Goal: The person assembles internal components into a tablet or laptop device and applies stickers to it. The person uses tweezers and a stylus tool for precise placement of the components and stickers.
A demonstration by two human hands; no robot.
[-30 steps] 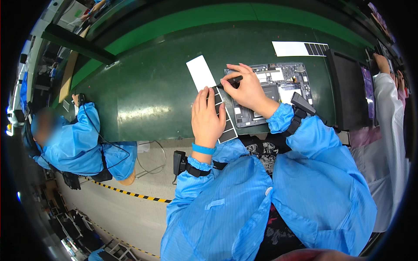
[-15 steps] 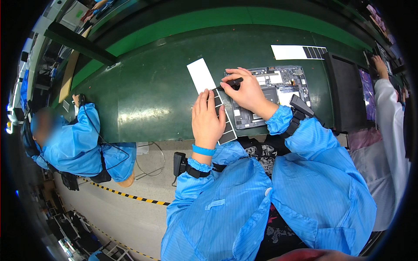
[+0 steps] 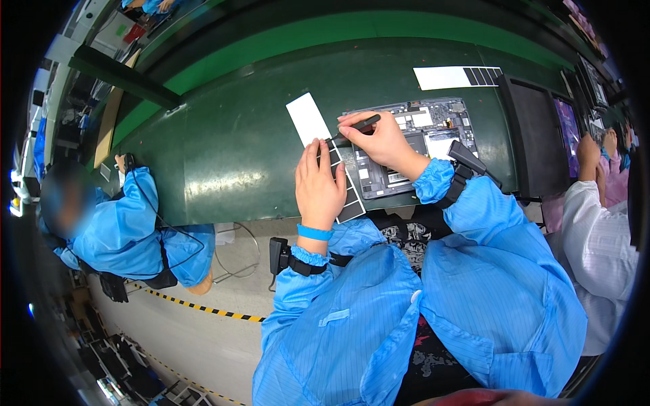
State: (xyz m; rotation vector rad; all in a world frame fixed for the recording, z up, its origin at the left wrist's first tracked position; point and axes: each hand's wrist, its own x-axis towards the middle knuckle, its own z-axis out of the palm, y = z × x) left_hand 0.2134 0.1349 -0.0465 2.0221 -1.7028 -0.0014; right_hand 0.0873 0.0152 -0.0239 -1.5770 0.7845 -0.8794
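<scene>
My left hand (image 3: 320,184) lies flat with its fingers stretched out, pressing on a white backing strip (image 3: 308,120) that bears a row of black rectangular stickers (image 3: 351,210). My right hand (image 3: 387,145) pinches slim black tweezers (image 3: 366,123). Their fine tip points down-left and meets the strip at its topmost stickers, beside my left fingertips. Whether the tip grips a sticker is too small to tell. Just right of the strip, partly under my right hand, sits an opened laptop base (image 3: 440,111) with its circuit board and inner parts exposed.
A second white strip with black stickers (image 3: 443,77) lies at the far right of the green table (image 3: 237,135). Beyond it stands a black bin-like frame (image 3: 531,139). A person in blue (image 3: 118,216) sits at the left, and one in white (image 3: 599,237) at the right.
The tweezers' tip has moved left, onto the strip beside my left fingertips, and my right hand has shifted slightly left. My left hand stays on the strip.
</scene>
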